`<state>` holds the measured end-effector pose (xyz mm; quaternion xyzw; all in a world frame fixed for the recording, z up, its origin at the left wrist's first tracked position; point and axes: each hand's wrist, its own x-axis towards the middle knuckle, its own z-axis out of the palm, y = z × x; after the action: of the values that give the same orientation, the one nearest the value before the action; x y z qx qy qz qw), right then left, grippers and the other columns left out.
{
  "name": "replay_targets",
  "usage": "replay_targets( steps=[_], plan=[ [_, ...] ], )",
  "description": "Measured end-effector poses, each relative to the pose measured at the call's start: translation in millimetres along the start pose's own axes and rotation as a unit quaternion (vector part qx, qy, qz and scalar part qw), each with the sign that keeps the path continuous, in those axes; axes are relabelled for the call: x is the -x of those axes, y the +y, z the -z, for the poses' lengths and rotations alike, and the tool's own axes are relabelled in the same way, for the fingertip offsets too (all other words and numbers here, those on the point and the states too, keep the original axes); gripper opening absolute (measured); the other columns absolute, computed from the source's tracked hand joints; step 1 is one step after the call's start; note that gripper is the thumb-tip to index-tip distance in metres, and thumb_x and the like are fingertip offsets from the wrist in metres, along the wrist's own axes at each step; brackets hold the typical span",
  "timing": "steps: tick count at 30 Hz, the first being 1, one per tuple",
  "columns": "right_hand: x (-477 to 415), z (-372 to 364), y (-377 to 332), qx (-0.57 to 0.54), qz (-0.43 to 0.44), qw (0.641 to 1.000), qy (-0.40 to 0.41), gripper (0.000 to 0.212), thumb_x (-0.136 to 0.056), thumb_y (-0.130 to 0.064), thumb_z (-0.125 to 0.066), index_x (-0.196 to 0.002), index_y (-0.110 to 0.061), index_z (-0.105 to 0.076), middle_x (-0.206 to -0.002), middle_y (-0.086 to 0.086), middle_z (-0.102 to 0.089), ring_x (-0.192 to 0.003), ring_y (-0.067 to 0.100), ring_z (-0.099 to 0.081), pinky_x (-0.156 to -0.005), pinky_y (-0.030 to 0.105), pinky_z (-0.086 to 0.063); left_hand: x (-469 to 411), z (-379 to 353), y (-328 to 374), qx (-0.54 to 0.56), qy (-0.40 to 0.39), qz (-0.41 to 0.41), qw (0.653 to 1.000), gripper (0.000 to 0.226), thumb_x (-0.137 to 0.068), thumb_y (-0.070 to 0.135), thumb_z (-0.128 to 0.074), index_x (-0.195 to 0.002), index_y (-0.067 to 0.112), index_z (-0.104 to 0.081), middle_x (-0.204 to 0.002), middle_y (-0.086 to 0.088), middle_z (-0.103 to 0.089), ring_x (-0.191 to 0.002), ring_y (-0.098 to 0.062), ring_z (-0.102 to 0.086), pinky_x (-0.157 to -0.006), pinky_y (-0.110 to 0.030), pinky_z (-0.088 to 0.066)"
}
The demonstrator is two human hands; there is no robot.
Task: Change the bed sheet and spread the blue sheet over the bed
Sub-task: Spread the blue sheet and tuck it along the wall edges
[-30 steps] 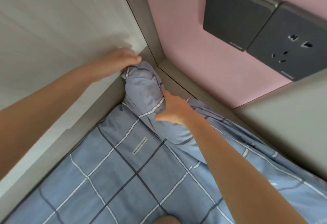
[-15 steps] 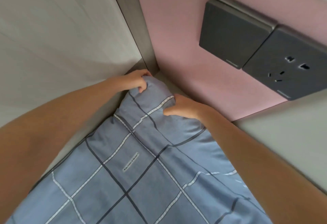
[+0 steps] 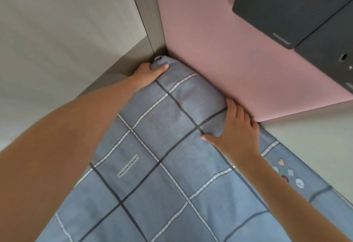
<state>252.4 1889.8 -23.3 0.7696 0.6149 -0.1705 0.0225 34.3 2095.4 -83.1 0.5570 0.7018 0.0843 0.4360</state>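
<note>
- The blue sheet [image 3: 172, 146], checked with dark and white lines, lies spread over the bed and fills the lower part of the view. Its far corner is pushed into the nook where the grey post [image 3: 147, 12] meets the pink panel [image 3: 210, 50].
- That nook holds a small bunched tip of the sheet's cloth, which touches both surfaces.
- The left hand [image 3: 150, 71] grasps the sheet right at this corner. The thumb lies on top of the cloth, and the fingers go down the side next to the grey ledge [image 3: 118, 65], probably curled under the fold, though they are hidden.
- The right hand [image 3: 236, 132] rests released on the sheet's edge along the pink panel. Its fingers are fairly straight and press the cloth at the seam with the panel, and the thumb is spread out over the top.
- A small white label [image 3: 128, 165] with tiny print too small to read sits on the sheet between the two forearms.
- Small printed motifs [image 3: 286, 171], a heart among them, show on the sheet at the right.
- A dark grey switch plate [image 3: 286, 2] and a socket [image 3: 334, 60] are fixed to the pink panel, and a white wall [image 3: 66, 31] stands to the left.
</note>
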Motion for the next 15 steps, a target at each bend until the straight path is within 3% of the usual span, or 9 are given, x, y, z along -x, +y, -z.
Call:
replay_targets(
  steps=[4,11,15],
  plan=[
    [-23,-5,10,-0.114,0.02,0.991,-0.063,0.116,-0.059,-0.051,-0.082,-0.149,-0.02,-0.015,-0.147,0.002,-0.036,-0.133,0.023,-0.037,-0.107,0.038,-0.032,-3,-9,-3,-0.038,0.099,-0.072,0.992,0.057,-0.09,0.052,-0.055,-0.116,0.002,-0.059,-0.115,-0.019,-0.064,-0.107,-0.033,-0.059,-0.085,-0.034,-0.045],
    [-47,-17,30,-0.222,0.031,0.966,-0.128,0.114,-0.059,-0.042,-0.086,-0.148,-0.03,-0.016,-0.149,-0.005,-0.034,-0.136,0.017,-0.033,-0.106,0.026,-0.03,-9,-33,3,-0.131,0.163,-0.02,0.978,0.062,-0.09,0.059,-0.047,-0.118,0.005,-0.055,-0.12,-0.018,-0.061,-0.113,-0.035,-0.056,-0.088,-0.039,-0.042],
    [-54,-14,32,-0.244,0.015,0.953,-0.178,0.116,-0.056,-0.04,-0.087,-0.148,-0.034,-0.016,-0.15,-0.005,-0.033,-0.138,0.019,-0.032,-0.109,0.027,-0.03,10,-34,17,-0.153,0.17,0.016,0.973,0.055,-0.096,0.048,-0.042,-0.132,0.006,-0.039,-0.135,-0.019,-0.048,-0.125,-0.036,-0.045,-0.102,-0.046,-0.034]
  ],
)
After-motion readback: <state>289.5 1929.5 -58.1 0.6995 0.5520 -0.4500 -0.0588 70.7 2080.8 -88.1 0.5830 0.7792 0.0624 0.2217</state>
